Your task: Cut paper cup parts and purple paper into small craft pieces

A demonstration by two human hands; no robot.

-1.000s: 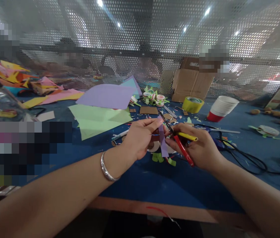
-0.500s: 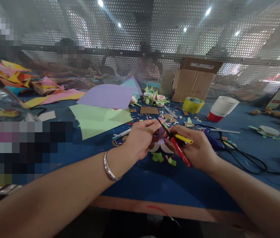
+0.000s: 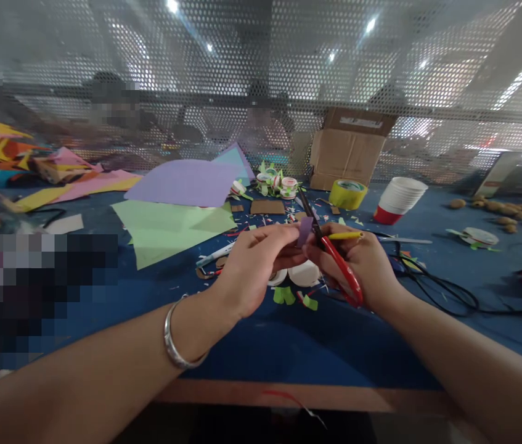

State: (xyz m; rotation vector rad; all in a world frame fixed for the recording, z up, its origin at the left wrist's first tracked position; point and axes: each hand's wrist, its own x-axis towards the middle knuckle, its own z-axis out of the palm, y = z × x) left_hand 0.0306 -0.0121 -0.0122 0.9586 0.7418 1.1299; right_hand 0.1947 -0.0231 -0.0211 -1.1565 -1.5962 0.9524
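Note:
My left hand, with a silver bangle at its wrist, pinches a small purple paper strip between thumb and fingers. In my right hand are scissors with a red handle and dark blades pointing up and away, close beside the strip. A yellow stick-like piece also juts from the right hand; whether it belongs to the scissors I cannot tell. White round pieces lie under the hands, partly hidden. Green paper scraps lie just in front of them.
Purple paper and light green paper lie left. Behind are white rolls with green paper strips, yellow tape, stacked paper cups and a cardboard box. Black cable runs right. Cuttings litter the middle.
The scissors' blades have swung more upright and now stand to the right of the purple strip. My left hand has turned, and the white round pieces below show more.

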